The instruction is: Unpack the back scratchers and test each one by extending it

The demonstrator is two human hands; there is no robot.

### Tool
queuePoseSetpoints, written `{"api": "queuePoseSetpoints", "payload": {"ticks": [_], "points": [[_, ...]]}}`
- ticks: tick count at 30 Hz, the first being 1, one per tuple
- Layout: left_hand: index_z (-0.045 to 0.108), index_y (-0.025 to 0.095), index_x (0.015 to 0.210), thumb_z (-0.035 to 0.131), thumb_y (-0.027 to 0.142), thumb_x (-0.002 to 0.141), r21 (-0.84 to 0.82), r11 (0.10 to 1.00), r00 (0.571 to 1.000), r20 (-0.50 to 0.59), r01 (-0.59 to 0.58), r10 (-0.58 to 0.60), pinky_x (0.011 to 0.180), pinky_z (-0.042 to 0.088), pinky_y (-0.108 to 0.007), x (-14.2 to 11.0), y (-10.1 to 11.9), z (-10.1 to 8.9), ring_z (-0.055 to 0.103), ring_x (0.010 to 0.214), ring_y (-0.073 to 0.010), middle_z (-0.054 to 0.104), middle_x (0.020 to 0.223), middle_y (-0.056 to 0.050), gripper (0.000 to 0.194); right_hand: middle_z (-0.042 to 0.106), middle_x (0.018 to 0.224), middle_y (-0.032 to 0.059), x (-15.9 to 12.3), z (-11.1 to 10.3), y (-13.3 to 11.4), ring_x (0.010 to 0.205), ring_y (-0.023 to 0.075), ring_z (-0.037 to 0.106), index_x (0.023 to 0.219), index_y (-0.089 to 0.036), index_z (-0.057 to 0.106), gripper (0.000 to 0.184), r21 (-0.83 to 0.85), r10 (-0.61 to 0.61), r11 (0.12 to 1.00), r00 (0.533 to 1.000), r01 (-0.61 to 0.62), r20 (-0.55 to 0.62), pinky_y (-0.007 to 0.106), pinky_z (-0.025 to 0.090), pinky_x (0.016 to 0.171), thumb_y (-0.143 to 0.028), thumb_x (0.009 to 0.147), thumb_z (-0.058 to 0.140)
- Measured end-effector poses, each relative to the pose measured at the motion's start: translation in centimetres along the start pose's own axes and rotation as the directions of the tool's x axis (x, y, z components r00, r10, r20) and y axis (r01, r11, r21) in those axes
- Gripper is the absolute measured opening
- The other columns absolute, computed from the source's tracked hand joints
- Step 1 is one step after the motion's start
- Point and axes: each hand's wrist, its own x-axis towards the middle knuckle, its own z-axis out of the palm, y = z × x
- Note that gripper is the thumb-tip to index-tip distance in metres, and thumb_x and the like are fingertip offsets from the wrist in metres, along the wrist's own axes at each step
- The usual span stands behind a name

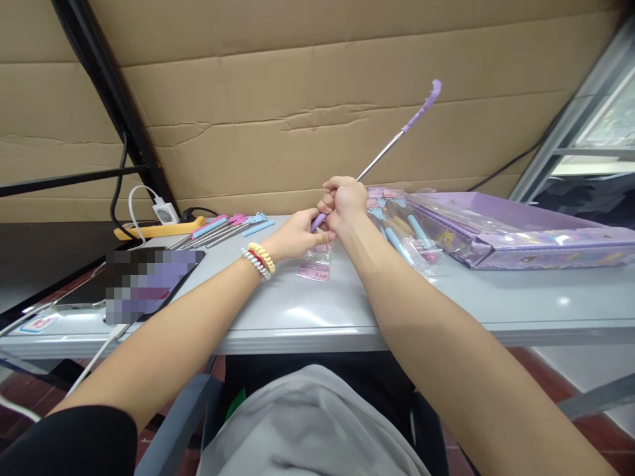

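Note:
A purple back scratcher (pixel 381 156) with a metal shaft slants up and to the right from my hands, its curved head seen from the side. Closed around its handle is my left hand (pixel 296 235), which wears coil bands at the wrist. My right hand (pixel 347 201) wraps the scratcher just above, its fingers curled in a fist. Under the hands lies a clear plastic bag with a pink label (pixel 314 271). Several pink and blue back scratchers (pixel 223 231) are laid out to the left. To the right are bagged scratchers (pixel 397 238) with blue handles.
A purple display box (pixel 550 259) stands open on the right of the grey table (pixel 307 317). At left lie a phone or tablet (pixel 153 287), a yellow bar-shaped object (pixel 159 229) and a white charger (pixel 166 211) with cables. Cardboard (pixel 297 86) walls the back.

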Motion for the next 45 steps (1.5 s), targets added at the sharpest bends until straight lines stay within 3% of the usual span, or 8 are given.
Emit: {"api": "queuePoseSetpoints", "payload": {"ticks": [5, 8, 11, 16, 21, 34, 45], "points": [[0.042, 0.017, 0.071, 0.059, 0.042, 0.075, 0.091, 0.995, 0.999, -0.045, -0.026, 0.031, 0.05, 0.032, -0.021, 0.0, -0.9, 0.1, 0.04, 0.055, -0.0078, 0.043, 0.062, 0.004, 0.031, 0.011, 0.039, -0.0108, 0.2, -0.1, -0.2, 0.03, 0.0026, 0.013, 0.055, -0.02, 0.017, 0.032, 0.007, 0.068, 0.998, 0.998, -0.068, -0.013, 0.019, 0.014, 0.03, -0.002, 0.058, 0.043], [0.043, 0.016, 0.074, 0.056, 0.043, 0.078, 0.095, 0.994, 0.998, -0.021, -0.049, 0.051, 0.051, 0.033, -0.022, 0.2, -1.2, 0.0, 0.044, 0.056, -0.0087, 0.048, 0.063, 0.003, 0.03, 0.012, 0.039, -0.0108, 0.4, -0.1, -0.2, 0.031, 0.0027, 0.013, 0.055, -0.021, 0.017, 0.032, 0.03, 0.074, 0.997, 0.997, -0.074, 0.0, 0.019, 0.013, 0.031, -0.002, 0.058, 0.044], [0.046, 0.016, 0.078, 0.053, 0.044, 0.081, 0.216, 0.976, 0.997, -0.056, -0.032, 0.045, 0.053, 0.034, -0.023, 0.4, -1.2, 0.1, 0.048, 0.058, -0.0109, 0.053, 0.067, 0.0, 0.029, 0.012, 0.039, -0.0108, 0.5, -0.2, -0.2, 0.031, 0.0028, 0.012, 0.056, -0.021, 0.017, 0.033, 0.05, 0.078, 0.996, 0.997, -0.079, 0.016, 0.02, 0.013, 0.031, -0.002, 0.057, 0.043], [0.048, 0.014, 0.09, 0.043, 0.053, 0.083, 0.526, 0.851, 0.99, -0.126, 0.007, 0.069, 0.056, 0.035, -0.027, 0.7, -1.3, 0.5, 0.055, 0.064, -0.0186, 0.059, 0.072, -0.006, 0.04, 0.011, 0.04, -0.0105, 0.4, 0.0, -0.1, 0.031, 0.003, 0.013, 0.057, -0.021, 0.015, 0.034, 0.066, 0.1, 0.993, 0.995, -0.099, -0.008, 0.02, 0.013, 0.03, -0.002, 0.055, 0.043], [0.047, 0.012, 0.098, 0.036, 0.054, 0.085, 0.65, 0.76, 0.988, -0.131, 0.025, 0.08, 0.056, 0.036, -0.029, 0.6, -1.4, 0.5, 0.06, 0.071, -0.0253, 0.062, 0.078, -0.011, 0.045, 0.011, 0.041, -0.0104, 0.2, 0.6, 0.0, 0.031, 0.0027, 0.014, 0.058, -0.021, 0.014, 0.035, 0.06, 0.079, 0.995, 0.995, -0.076, -0.06, 0.019, 0.013, 0.03, -0.002, 0.054, 0.043], [0.049, 0.008, 0.103, 0.027, 0.049, 0.089, 0.769, 0.623, 0.989, -0.133, 0.139, -0.057, 0.067, 0.044, -0.036, 0.6, 0.7, 0.4, 0.061, 0.083, -0.0317, 0.062, 0.087, -0.018, 0.049, 0.009, 0.044, -0.01, 0.7, 0.9, -0.4, 0.032, 0.0028, 0.012, 0.06, -0.02, 0.014, 0.033, 0.077, 0.156, 0.986, 0.974, -0.145, -0.164, 0.018, 0.012, 0.03, -0.005, 0.049, 0.041], [0.059, 0.013, 0.088, 0.018, 0.062, 0.086, 0.757, 0.632, 0.985, -0.152, 0.165, -0.076, 0.062, 0.042, -0.033, 0.4, 1.5, 0.3, 0.062, 0.077, -0.0298, 0.062, 0.077, -0.015, 0.063, 0.011, 0.048, -0.0099, 1.4, 0.6, -0.9, 0.035, 0.0029, 0.014, 0.062, -0.021, 0.015, 0.035, 0.05, 0.153, 0.988, 0.974, -0.147, -0.164, 0.018, 0.015, 0.03, -0.006, 0.051, 0.044]]}}
